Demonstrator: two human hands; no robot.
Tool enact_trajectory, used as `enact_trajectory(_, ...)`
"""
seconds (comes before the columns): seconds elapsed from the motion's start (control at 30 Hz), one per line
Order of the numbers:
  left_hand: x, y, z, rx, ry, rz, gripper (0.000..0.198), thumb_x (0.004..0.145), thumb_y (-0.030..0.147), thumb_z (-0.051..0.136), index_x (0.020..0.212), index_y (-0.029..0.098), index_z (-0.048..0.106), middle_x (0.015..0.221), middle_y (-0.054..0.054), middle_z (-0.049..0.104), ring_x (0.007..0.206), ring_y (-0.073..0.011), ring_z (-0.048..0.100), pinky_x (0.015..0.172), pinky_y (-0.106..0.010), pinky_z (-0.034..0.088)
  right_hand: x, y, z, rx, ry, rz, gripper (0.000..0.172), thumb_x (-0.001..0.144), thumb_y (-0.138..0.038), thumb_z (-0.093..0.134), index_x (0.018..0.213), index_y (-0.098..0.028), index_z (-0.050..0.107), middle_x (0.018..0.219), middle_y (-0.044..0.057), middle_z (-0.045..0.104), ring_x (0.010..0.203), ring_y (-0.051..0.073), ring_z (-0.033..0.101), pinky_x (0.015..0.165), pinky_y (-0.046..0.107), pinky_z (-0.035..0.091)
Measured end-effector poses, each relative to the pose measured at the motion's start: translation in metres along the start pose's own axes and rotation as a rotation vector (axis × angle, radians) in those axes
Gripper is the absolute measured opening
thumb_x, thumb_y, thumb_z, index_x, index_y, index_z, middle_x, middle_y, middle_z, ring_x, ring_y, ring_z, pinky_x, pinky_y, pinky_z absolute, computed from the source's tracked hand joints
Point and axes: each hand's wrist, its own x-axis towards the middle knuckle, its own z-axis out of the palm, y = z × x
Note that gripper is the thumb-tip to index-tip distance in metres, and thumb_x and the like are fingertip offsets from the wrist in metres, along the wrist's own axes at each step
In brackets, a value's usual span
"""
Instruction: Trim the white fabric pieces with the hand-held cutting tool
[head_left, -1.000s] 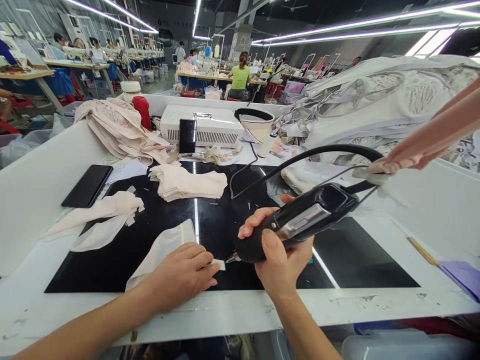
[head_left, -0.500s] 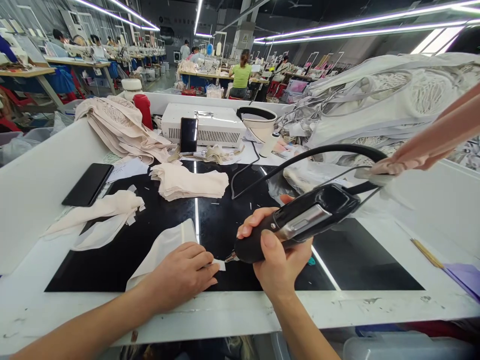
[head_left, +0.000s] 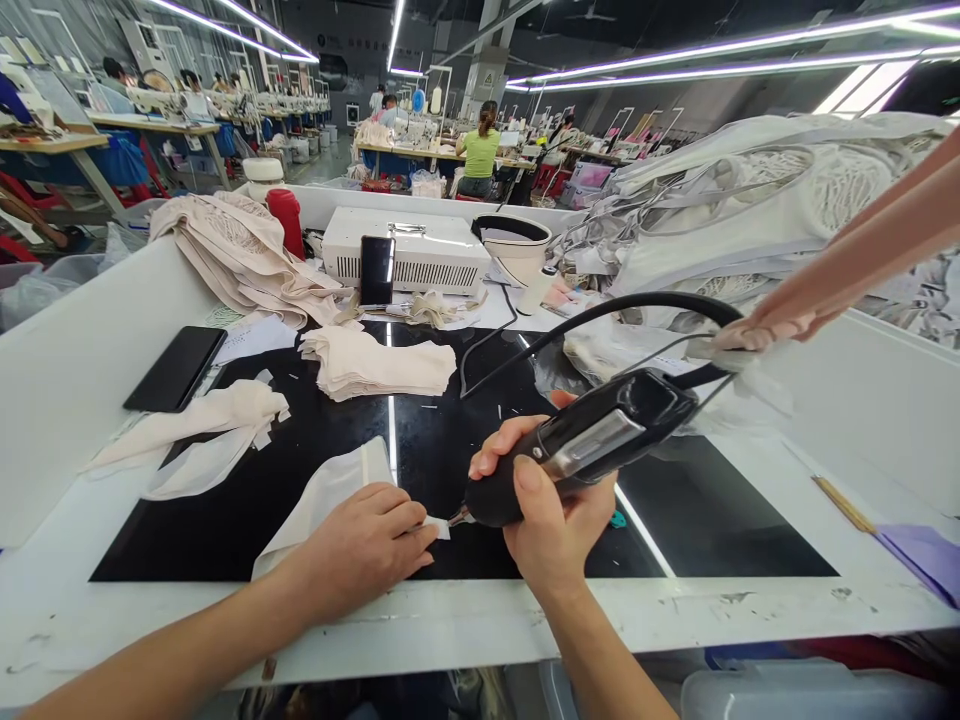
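My left hand rests on a cream fabric piece, its fingers closed together and pressing the fabric down on the black mat. A short white end of the material sticks out past my fingertips. My right hand is wrapped around a thick black corded hand tool with a silver panel. The tool is tilted, and its narrow metal tip meets or nearly meets that white end; contact is hard to make out. A black cable and a pink fabric tie run from the tool's rear.
A stack of cream fabric pieces lies behind my hands. Loose fabric and a black tablet-like slab are at left. A white vented box with a phone stands behind. A wooden-handled tool lies right.
My right hand and the black tool have shifted slightly left, and the cable and pink tie have moved with them. My left hand stays in place on the fabric.
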Motion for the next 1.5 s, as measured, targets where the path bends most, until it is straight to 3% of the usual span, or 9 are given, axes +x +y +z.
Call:
enact_trajectory(0.47,-0.001,-0.002,0.002,-0.010,-0.010,0.000,0.014,0.107,0.024,0.055,0.111,0.016,0.065,0.094,-0.005,0.067,0.086,-0.0219,0.064,0.077,-0.036,0.057,-0.007,-0.003,-0.001,-0.009,-0.003,0.011,0.040,0.091,-0.026,0.074,0.126,-0.032,0.058,0.083,-0.004,0.066,0.060,0.012,0.065,0.054,0.029,0.059)
enact_trajectory(1.03,0.000,-0.003,-0.010,-0.217,-0.027,-0.040,0.018,0.107,0.018,0.053,0.099,0.016,0.068,0.093,-0.005,0.068,0.085,-0.0184,0.064,0.080,-0.031,0.055,-0.009,-0.013,-0.018,-0.082,0.042,0.002,0.044,0.087,-0.031,0.078,0.126,-0.033,0.057,0.081,-0.005,0.065,0.060,0.014,0.065,0.053,0.029,0.058)
enact_trajectory(1.5,0.000,-0.005,-0.009,-0.188,-0.052,-0.013,0.013,0.104,0.016,0.057,0.101,0.017,0.069,0.095,-0.005,0.068,0.088,-0.0181,0.065,0.082,-0.031,0.056,-0.002,0.003,0.009,-0.025,0.038,0.012,0.045,0.086,-0.027,0.075,0.126,-0.032,0.055,0.082,-0.005,0.065,0.060,0.013,0.064,0.056,0.032,0.059)
